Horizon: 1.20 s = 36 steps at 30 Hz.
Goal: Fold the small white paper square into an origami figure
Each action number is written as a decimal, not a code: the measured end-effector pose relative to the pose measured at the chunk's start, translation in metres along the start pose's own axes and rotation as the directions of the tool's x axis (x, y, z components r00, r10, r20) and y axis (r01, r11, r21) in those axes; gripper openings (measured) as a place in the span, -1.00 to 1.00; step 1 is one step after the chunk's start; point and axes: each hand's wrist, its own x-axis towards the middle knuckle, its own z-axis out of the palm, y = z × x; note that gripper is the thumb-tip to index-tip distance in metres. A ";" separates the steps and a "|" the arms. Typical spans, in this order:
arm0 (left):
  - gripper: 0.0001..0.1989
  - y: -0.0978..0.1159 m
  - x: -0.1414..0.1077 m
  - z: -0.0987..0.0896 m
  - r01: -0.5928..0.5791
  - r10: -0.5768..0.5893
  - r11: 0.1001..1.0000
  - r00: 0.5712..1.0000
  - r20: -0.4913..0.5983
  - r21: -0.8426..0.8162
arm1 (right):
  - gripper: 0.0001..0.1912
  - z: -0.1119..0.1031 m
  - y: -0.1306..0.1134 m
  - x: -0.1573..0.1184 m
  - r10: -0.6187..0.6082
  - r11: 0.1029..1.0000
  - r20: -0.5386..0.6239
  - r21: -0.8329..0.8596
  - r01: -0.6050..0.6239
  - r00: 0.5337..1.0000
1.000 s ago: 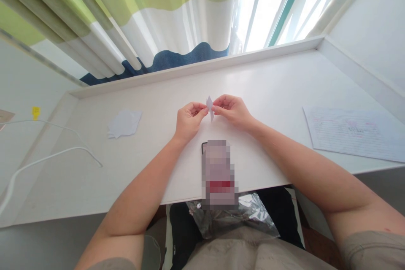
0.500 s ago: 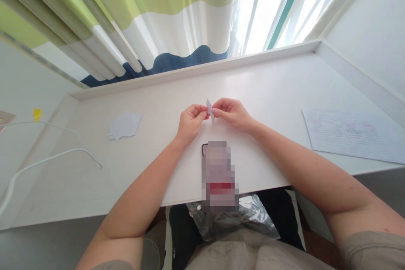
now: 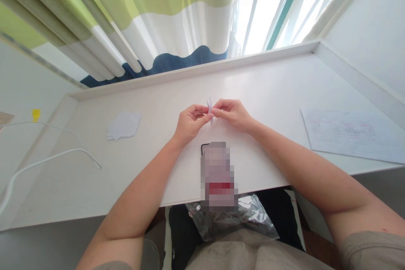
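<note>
A small piece of white paper point(image 3: 209, 104) stands nearly upright between my two hands, above the middle of the white desk point(image 3: 171, 168). My left hand point(image 3: 193, 122) pinches it from the left, with the thumb near its lower part. From the right, my right hand point(image 3: 232, 113) pinches the same paper between thumb and fingers. Its upper end shows as two thin points spread slightly apart. The fingertips hide part of the paper.
Loose white paper pieces point(image 3: 125, 125) lie at the left. Written sheets point(image 3: 348, 135) rest at the right. A blurred-out phone point(image 3: 217, 168) is near the front edge. A white cable point(image 3: 47, 161) crosses the left side. Clear plastic point(image 3: 259, 217) lies on my lap.
My left thumb has moved right and up against the paper, closer to my right fingertips. The paper has turned and looks narrower, with its top split into two points.
</note>
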 end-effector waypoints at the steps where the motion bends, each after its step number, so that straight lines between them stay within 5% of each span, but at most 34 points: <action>1: -0.56 0.000 0.000 0.000 0.001 -0.001 1.000 1.000 -0.003 0.007 | -0.42 0.000 0.000 0.000 -0.003 1.000 -0.001 -0.006 0.003 1.000; 27: -0.51 -0.009 0.005 0.002 0.046 -0.055 0.994 0.995 -0.089 -0.097 | -0.57 0.010 0.008 0.001 -0.110 0.994 -0.178 -0.042 0.104 0.978; 36: -0.67 -0.004 0.003 0.001 0.044 -0.049 0.996 0.996 -0.072 -0.075 | -0.88 0.001 -0.002 -0.005 -0.314 0.898 0.051 -0.310 0.314 0.948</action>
